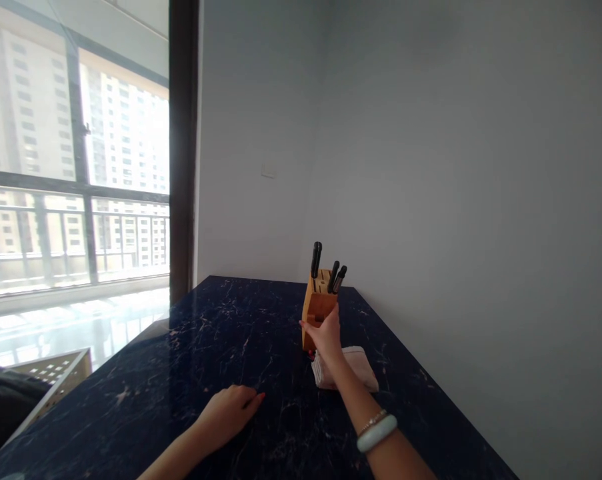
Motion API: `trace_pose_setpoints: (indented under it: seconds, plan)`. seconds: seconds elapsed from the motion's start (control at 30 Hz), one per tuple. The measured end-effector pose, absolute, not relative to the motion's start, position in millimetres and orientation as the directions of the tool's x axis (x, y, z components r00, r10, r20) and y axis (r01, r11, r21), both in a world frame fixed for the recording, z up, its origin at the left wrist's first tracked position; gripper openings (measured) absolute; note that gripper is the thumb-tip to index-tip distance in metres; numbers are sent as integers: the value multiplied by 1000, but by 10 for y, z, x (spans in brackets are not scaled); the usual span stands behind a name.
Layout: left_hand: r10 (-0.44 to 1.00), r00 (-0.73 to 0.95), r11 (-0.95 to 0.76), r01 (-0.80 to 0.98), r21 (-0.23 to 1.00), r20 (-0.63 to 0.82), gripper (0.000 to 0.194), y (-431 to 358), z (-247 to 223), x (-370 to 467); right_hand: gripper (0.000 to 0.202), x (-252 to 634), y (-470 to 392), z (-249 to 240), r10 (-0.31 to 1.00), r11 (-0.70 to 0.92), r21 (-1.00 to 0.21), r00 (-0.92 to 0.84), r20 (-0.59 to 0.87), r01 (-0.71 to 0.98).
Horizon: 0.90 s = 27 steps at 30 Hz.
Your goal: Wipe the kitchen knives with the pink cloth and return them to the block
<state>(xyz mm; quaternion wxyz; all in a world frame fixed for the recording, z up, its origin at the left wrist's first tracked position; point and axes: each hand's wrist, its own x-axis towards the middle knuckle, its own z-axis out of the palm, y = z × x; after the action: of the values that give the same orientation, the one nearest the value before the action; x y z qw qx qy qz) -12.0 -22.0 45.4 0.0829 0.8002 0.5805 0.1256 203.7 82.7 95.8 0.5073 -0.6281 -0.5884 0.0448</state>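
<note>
A wooden knife block (pixel 309 313) stands upright on the dark blue marbled table (pixel 221 333). Several black-handled tools rise from its top, among them a tall handle (pixel 316 259) at the left and two shorter ones at the right. My right hand (pixel 327 333) grips the block's near side, thumb on its left face and fingers round the right. Below that wrist lies a folded pale pink towel (pixel 358 367), partly covered by my forearm. My left hand (pixel 232 408) rests on the tabletop, loosely curled with nothing visible in it.
Grey-white walls (pixel 431 167) meet behind the table and run along its right side. A dark door frame (pixel 183 153) and large windows (pixel 125 133) are at the left. A chair with a perforated side panel (pixel 55 373) and dark cloth stands by the left edge.
</note>
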Motion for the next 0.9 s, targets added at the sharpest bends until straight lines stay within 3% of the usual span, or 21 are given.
trace_pose_setpoints:
  seconds: [0.17,0.9]
  plan:
    - [943,302,-327,916,232,139,52,-278,418,-91,101,1801,849,866,733,188,-733,403,548,654]
    - [927,331,-365,906,213,179,51,-318,374,-61,91,2597,809,869,694,238,-657,348,630,716]
